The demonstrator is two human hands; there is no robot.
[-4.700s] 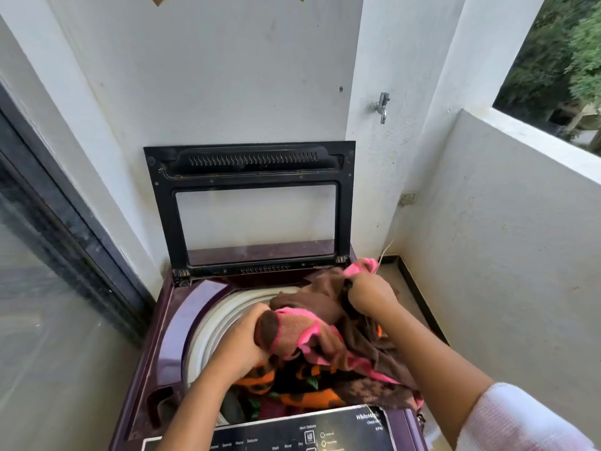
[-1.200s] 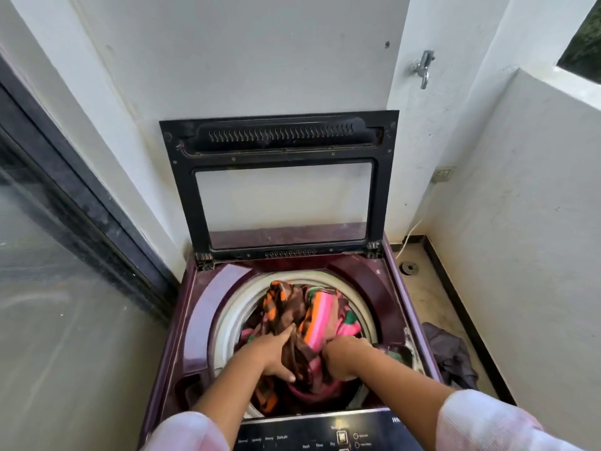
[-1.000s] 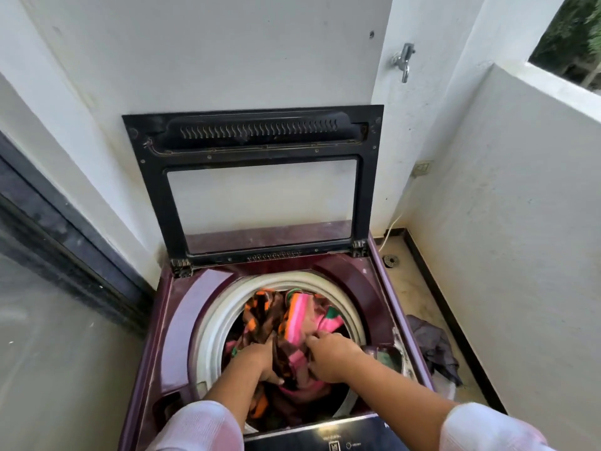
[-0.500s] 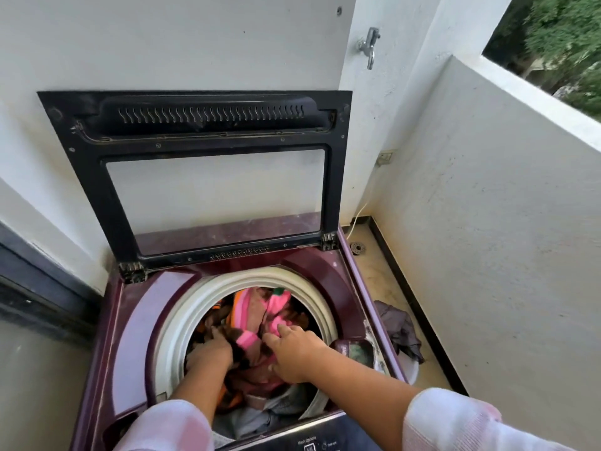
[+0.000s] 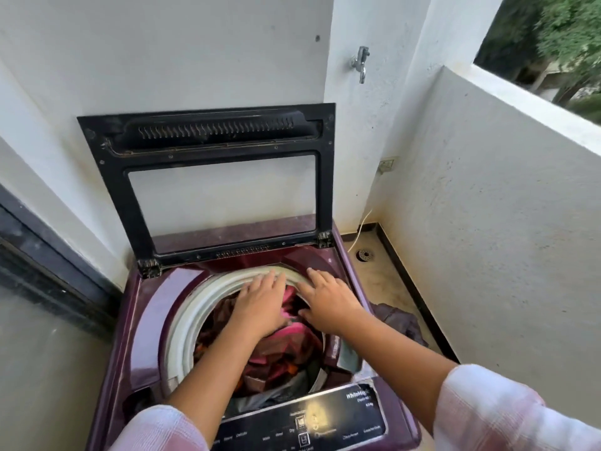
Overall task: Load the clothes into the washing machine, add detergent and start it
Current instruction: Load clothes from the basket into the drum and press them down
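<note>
Head: left hand [image 5: 260,305], right hand [image 5: 328,304] at drum rim [image 5: 182,320].

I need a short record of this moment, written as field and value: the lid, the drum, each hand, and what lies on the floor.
lid: open, upright
drum: holds clothes, pink and brown
left hand: fingers straight, over the clothes, reaching the back rim
right hand: fingers straight, beside the left hand, over the clothes
contact with clothes: cannot tell, the hands are blurred
floor: dark cloth lies to the right of the washer
</note>
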